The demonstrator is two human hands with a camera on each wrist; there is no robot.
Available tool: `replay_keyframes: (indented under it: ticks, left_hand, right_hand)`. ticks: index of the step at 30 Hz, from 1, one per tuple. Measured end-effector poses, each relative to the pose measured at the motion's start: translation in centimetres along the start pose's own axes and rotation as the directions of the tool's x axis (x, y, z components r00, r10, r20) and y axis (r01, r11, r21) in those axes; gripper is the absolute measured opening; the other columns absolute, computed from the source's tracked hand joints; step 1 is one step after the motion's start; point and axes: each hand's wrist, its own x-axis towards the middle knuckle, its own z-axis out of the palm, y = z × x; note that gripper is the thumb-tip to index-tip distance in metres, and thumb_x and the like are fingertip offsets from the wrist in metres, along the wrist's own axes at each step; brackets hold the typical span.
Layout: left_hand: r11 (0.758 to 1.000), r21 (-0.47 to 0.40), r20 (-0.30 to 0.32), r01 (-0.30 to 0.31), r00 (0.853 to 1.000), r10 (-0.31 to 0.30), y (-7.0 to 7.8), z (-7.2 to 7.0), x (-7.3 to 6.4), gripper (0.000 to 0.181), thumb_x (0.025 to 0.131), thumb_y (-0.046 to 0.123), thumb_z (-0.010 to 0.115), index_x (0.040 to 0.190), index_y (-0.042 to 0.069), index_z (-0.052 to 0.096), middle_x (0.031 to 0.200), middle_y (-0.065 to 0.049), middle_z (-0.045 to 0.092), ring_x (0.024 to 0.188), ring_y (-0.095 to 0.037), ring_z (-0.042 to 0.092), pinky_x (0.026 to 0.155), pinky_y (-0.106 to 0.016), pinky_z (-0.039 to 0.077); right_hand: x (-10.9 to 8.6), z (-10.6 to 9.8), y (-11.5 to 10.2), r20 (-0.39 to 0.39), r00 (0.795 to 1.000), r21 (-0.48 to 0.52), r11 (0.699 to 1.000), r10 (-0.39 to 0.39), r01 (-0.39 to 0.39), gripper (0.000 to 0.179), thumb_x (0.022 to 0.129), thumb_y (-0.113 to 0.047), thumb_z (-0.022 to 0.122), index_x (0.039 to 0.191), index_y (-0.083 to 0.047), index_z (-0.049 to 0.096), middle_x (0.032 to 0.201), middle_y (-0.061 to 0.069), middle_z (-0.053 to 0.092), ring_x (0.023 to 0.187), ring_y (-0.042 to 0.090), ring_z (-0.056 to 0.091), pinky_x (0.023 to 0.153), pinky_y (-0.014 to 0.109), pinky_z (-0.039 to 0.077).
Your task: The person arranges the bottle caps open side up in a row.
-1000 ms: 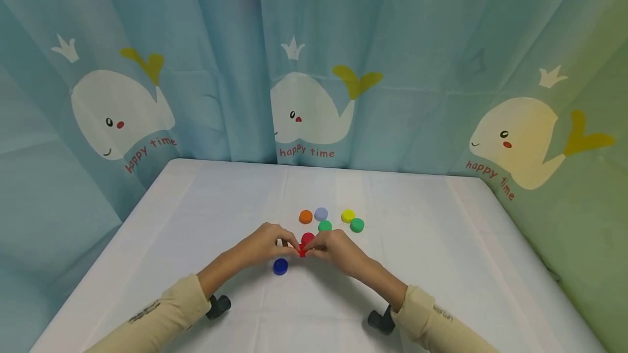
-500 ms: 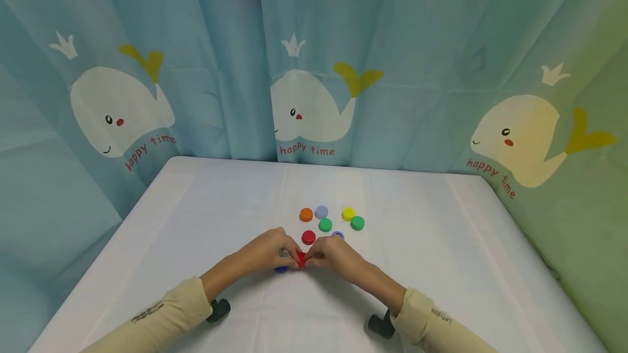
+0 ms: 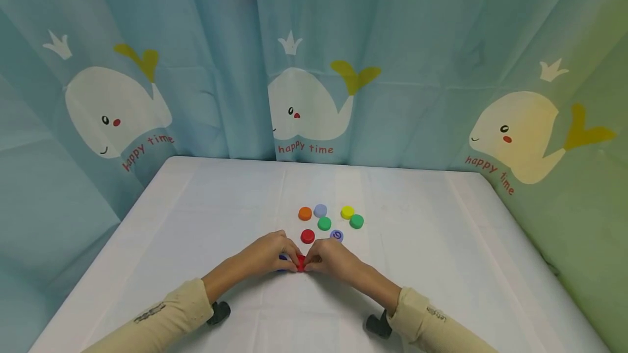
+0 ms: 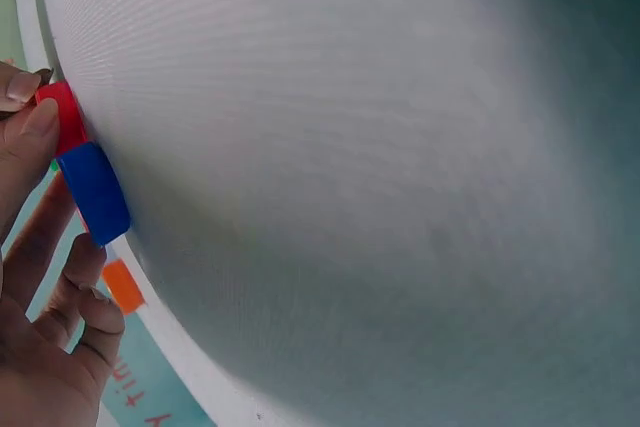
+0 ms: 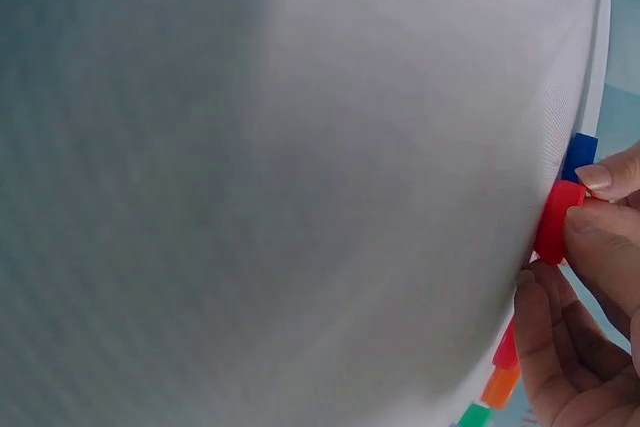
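Observation:
Both hands meet over the near-middle of the table, at a red round plastic cap [image 3: 301, 264]. My left hand [image 3: 271, 254] pinches its left side between thumb and fingers. From the other side, the thumb and fingertips of my right hand [image 3: 334, 257] grip the same cap. In the right wrist view the red cap [image 5: 558, 222] stands on edge by the white cloth. A blue cap [image 4: 94, 193] sits right beside it in the left wrist view; the left hand partly covers that blue cap [image 3: 282, 261] in the head view.
Beyond the hands lie another red cap [image 3: 307, 236], a marked lilac cap [image 3: 336, 235], two green caps [image 3: 324, 224], an orange cap [image 3: 305, 213], a plain lilac cap [image 3: 320, 211] and a yellow cap [image 3: 348, 212]. A whale-print curtain [image 3: 206, 97] hangs behind the white-covered table [image 3: 221, 195].
Both hands have drawn the held red cap a little nearer the person, beside the blue one. The loose red cap and the marked lilac cap have come out from behind the right hand.

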Motion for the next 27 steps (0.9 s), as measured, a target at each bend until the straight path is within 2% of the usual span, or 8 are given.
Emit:
replay_keyframes:
  ticks: [9, 13, 16, 21, 27]
  left_hand:
    - [1.0, -0.008, -0.004, -0.019, 1.0, 0.019, 0.1, -0.1, -0.2, 0.006, 0.08, 0.021, 0.075, 0.083, 0.017, 0.078, 0.101, 0.007, 0.069, 0.08, -0.004, 0.047, 0.064, -0.019, 0.038]
    - [0.999, -0.025, 0.0, -0.038, 0.999, 0.038, 0.1, -0.2, 0.0, 0.005, 0.08, 0.021, 0.076, 0.084, 0.017, 0.078, 0.097, 0.009, 0.069, 0.087, -0.006, 0.052, 0.07, -0.022, 0.042]
    - [0.999, -0.035, -0.005, -0.035, 0.999, 0.034, 0.0, -0.5, 0.3, 0.007, 0.08, 0.021, 0.076, 0.085, 0.017, 0.078, 0.093, 0.01, 0.069, 0.091, -0.009, 0.056, 0.076, -0.025, 0.045]
    - [0.994, -0.072, -0.052, 0.08, 0.995, -0.084, 0.1, -1.4, 0.7, 0.016, 0.08, 0.021, 0.076, 0.094, 0.015, 0.075, 0.088, 0.009, 0.068, 0.086, -0.011, 0.058, 0.073, -0.027, 0.048]
    - [0.97, -0.135, -0.127, 0.204, 0.967, -0.221, 0.3, -2.2, 1.9, 0.019, 0.082, 0.016, 0.074, 0.099, 0.009, 0.072, 0.088, 0.005, 0.068, 0.08, -0.012, 0.058, 0.07, -0.023, 0.049]
  right_hand:
    - [0.0, 0.3, -0.1, -0.025, 1.0, 0.003, 1.0, -0.01, 0.01, 0.008, 0.076, -0.007, 0.078, 0.083, -0.006, 0.075, 0.075, -0.007, 0.065, 0.071, 0.0, 0.055, 0.062, 0.012, 0.045]
    - [-0.3, 0.2, -0.3, -0.02, 1.0, 0.017, 1.0, -0.003, 0.003, 0.013, 0.076, -0.008, 0.079, 0.088, -0.007, 0.074, 0.079, -0.006, 0.067, 0.072, 0.001, 0.056, 0.064, 0.012, 0.045]
    - [-0.7, 0.0, -0.4, -0.024, 0.999, 0.025, 0.999, 0.039, -0.039, 0.017, 0.077, -0.01, 0.078, 0.093, -0.006, 0.073, 0.083, -0.004, 0.067, 0.073, 0.003, 0.057, 0.064, 0.013, 0.046]
    - [-0.9, -0.7, 0.0, -0.095, 0.984, 0.036, 0.988, 0.15, -0.148, 0.017, 0.081, -0.008, 0.074, 0.097, -0.005, 0.07, 0.088, 0.001, 0.067, 0.074, 0.006, 0.06, 0.066, 0.015, 0.048]
    - [0.3, -1.7, 0.2, -0.176, 0.965, 0.024, 0.98, 0.197, -0.196, 0.022, 0.081, -0.008, 0.074, 0.102, -0.002, 0.069, 0.091, 0.008, 0.069, 0.076, 0.015, 0.065, 0.067, 0.02, 0.051]
